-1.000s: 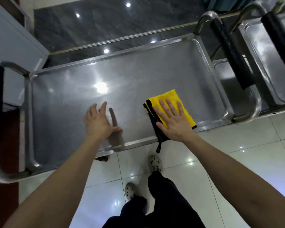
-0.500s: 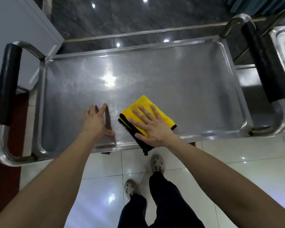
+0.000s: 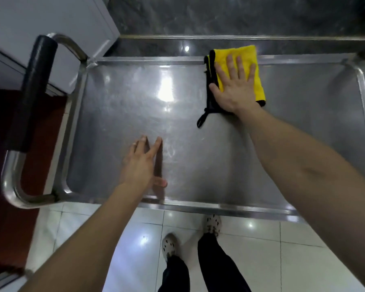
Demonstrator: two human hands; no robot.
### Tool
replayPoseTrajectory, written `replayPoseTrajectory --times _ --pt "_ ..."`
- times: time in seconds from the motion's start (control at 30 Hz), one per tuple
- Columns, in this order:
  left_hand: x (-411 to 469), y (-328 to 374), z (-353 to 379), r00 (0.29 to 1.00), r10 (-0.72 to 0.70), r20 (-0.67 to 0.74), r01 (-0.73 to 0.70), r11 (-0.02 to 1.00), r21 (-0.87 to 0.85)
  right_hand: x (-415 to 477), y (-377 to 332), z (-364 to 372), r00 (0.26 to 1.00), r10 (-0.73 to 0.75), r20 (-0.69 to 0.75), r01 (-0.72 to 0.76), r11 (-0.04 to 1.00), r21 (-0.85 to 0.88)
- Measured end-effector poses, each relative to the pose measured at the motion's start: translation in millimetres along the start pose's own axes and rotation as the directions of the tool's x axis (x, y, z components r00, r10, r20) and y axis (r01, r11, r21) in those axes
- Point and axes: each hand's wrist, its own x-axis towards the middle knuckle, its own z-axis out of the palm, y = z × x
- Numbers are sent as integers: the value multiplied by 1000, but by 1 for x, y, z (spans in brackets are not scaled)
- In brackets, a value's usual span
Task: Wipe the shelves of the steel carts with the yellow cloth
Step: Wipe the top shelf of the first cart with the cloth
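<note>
Head camera: I see the folded, black-edged yellow cloth (image 3: pixel 249 57) at the far rim of the steel shelf (image 3: pixel 198 165), pressed under the flat right hand (image 3: pixel 234 85). Over on the other side the left hand (image 3: pixel 141 165) rests flat, holding nothing. The palm hides the cloth's middle, and the forearm covers the shelf's near right corner.

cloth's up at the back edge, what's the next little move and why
Probably pull the right hand and yellow cloth straight back toward the near rim. The flat hand has the cloth lapping over the far rim, so that stroke has nowhere further to go. The left hand rests on the shelf.
</note>
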Motion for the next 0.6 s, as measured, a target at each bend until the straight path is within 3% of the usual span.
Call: replayPoseTrajectory --times 0.13,0.33,0.47,0.6 --pt "3 -3 3 999 -10 -53 7 998 -62 -19 -65 16 970 -237 51 239 970 -33" --pt "-6 -3 5 992 -51 -112 30 983 -182 -173 -88 42 915 -402 -17 403 915 4" --pt "-24 -10 13 967 -78 -241 51 992 -115 -260 -97 55 893 -449 36 449 893 1" --pt "-49 -36 33 950 -9 -313 -41 988 -151 -279 -107 47 905 -407 127 414 910 -33"
